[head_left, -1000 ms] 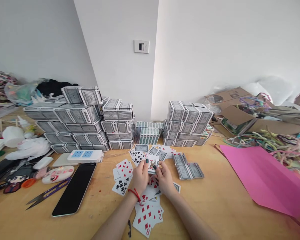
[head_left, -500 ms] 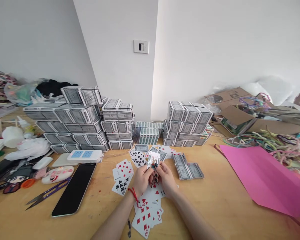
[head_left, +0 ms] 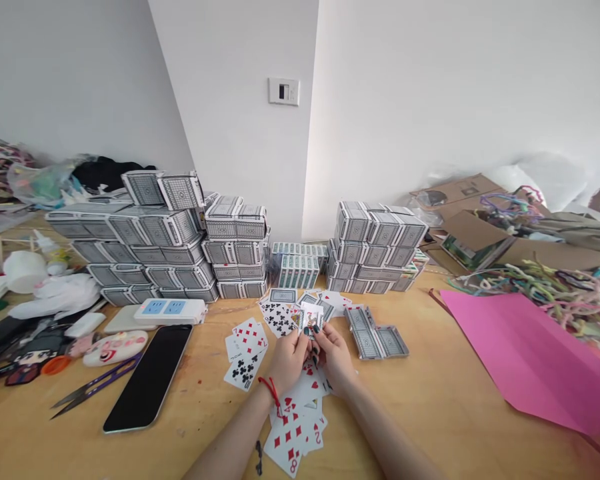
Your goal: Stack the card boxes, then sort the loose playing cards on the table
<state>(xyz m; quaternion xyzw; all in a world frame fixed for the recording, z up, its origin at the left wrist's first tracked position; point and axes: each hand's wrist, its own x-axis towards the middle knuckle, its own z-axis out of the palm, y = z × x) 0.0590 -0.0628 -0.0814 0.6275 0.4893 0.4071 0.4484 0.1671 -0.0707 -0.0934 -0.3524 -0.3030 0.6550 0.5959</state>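
Between my two hands, near the middle of the table, is a playing card with a red figure on its face. My left hand pinches its left lower edge. My right hand grips it from the right, thumbs close together. Loose number cards lie face up below my wrists, among them an eight of diamonds. To the left rest a seven of diamonds and a ten of clubs. Beyond my fingers are more clubs cards and a face-down card. A folded grey card structure sits to the right.
Blocks built from grey-backed cards rise at left and right, with a smaller green-white block between. A phone, scissors and power strip lie left. Pink paper and pipe cleaners are right.
The held card has tilted, so its face shows more fully and upright. My fingers have shifted slightly on it. The other cards lie as before.
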